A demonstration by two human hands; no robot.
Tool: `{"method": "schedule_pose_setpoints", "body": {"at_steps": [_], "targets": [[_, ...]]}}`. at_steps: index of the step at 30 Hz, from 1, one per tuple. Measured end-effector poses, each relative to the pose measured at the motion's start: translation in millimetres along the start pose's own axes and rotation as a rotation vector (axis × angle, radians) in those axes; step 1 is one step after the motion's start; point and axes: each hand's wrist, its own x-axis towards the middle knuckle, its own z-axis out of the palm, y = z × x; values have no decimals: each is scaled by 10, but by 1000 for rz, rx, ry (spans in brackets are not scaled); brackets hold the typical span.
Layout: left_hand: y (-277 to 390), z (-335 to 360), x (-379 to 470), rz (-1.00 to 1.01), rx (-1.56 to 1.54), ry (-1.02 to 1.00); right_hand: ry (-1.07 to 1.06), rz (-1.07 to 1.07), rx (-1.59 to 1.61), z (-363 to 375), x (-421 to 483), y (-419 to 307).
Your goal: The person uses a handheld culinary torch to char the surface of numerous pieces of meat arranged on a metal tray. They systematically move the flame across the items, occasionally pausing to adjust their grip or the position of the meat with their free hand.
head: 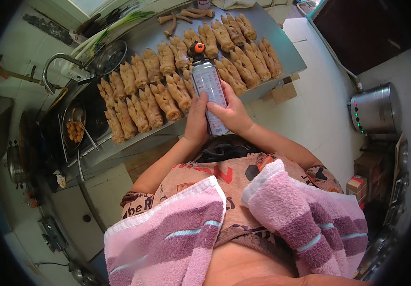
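Between my two hands stands a gas torch canister [209, 96], a silvery can with printing and a black and orange torch head [197, 48] on top. My left hand [197, 118] presses its left side, the thumb on the can. My right hand [235, 112] wraps the other side, its thumb across the front. Beyond the can, rows of pig's trotters [151, 112] lie on a stainless steel counter [287, 53], hooves pointing away from me. The can hides a few of them.
Several pig's tails [185, 17] lie at the counter's back. To the left are a faucet [53, 64], a steel bowl [110, 57], scallions [119, 25] and a pan of brown food [74, 130]. A steel drum-shaped cooker [377, 109] with lights stands right. A pink towel [169, 236] hangs over my chest.
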Motion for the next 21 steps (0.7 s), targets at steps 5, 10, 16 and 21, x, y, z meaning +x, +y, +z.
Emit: {"method": "schedule_pose_setpoints", "body": {"at_steps": [5,10,16,21], "targets": [[52,-116,145,7,7,-55,-32,64,29,17,158,-10],[181,-150,264,18,30,-54,2,129,62,95,292,-52],[147,-379,383,-8,4,-71,48,119,-1,203,362,66],[173,-474,451,9,40,-131,63,132,10,244,402,111]]}}
